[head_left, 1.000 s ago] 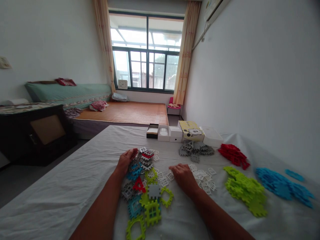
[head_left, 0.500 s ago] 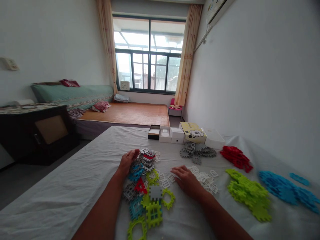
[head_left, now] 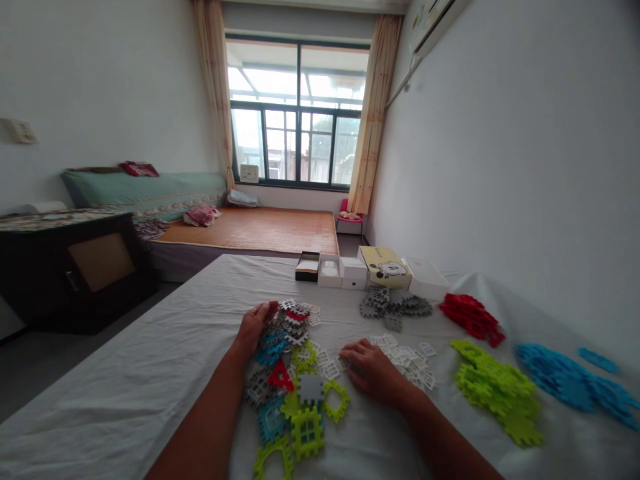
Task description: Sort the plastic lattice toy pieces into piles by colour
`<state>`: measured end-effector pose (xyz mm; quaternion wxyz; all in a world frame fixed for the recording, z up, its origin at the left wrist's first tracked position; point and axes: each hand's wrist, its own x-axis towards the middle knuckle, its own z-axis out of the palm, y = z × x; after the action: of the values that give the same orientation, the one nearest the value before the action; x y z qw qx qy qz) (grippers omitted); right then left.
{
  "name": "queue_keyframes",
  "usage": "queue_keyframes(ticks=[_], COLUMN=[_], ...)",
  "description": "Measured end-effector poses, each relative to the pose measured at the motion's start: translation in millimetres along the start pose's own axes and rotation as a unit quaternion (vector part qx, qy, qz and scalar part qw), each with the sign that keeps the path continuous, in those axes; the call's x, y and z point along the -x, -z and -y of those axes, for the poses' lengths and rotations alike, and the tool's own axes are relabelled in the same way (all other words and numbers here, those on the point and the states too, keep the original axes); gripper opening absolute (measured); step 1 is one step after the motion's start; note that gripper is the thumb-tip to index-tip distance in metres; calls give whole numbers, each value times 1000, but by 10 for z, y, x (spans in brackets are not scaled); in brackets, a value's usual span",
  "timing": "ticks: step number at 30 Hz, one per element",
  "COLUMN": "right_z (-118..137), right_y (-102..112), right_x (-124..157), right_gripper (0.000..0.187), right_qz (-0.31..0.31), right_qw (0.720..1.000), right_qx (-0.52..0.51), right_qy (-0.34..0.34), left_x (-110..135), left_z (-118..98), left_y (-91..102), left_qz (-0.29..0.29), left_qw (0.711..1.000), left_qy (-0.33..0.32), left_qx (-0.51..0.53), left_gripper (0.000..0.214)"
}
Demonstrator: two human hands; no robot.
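Pale cloth (head_left: 185, 353) spreads from the left forearm to the table's slanting left edge. Near the far edge, an open black box (head_left: 307, 267) holds something white, beside an open white box (head_left: 329, 268) with a pale insert and a yellow cartoon box (head_left: 393, 275). Gray (head_left: 405, 304), red (head_left: 473, 317), lime (head_left: 497, 387) and blue heaps (head_left: 570, 375) flank the right side. The left hand (head_left: 254, 327), fingers outstretched, borders the mixed pile (head_left: 281, 377); the right hand (head_left: 371, 367), fingers loosely bent, lies among white window pieces (head_left: 407, 360). Whether either grips one cannot be told.
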<state>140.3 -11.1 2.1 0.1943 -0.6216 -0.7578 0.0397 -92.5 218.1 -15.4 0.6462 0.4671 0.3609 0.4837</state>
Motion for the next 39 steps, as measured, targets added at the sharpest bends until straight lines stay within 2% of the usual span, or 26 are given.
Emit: queue_keyframes(ticks=[6,9,12,15,19,22,24,29,32,39], right_z=[31,66,33,-71,-207,-191,-106,170,226,145], right_y=[34,-4,0,108,279,264,178,-58,-85,-36], right_x=[-28,-67,-77,-11,117,117,66,-52,-53,-33], right_gripper=[23,22,26,24,16,19,23,32,32,21], right_qz=[6,-14,-59,-108,-92,-116,-118,-17,10,4], right_qw=[1000,998,994,985,981,984,989,999,998,999], right_qx=[22,60,65,69,97,79,44,-5,4,10], right_qy=[-8,-20,-61,-113,-139,-114,-72,50,55,30], left_x=[-8,-15,-10,3,8,-7,-17,-7,6,-27], left_z=[13,18,11,-3,-3,16,26,19,9,41], left_y=[3,5,1,-8,-14,-7,-2,-3,-6,-1], left_qz=[-1,1,-2,-6,-5,-4,-5,-4,2,-4], left_qw=[1000,1000,1000,1000,1000,1000,1000,1000,1000,1000], left_qy=[-4,-2,0,0,-2,-6,-8,-9,-11,-14], left_qx=[4,-1,1,9,10,10,6,11,6,3], left_gripper=[22,20,19,19,20,20,20,19,20,23])
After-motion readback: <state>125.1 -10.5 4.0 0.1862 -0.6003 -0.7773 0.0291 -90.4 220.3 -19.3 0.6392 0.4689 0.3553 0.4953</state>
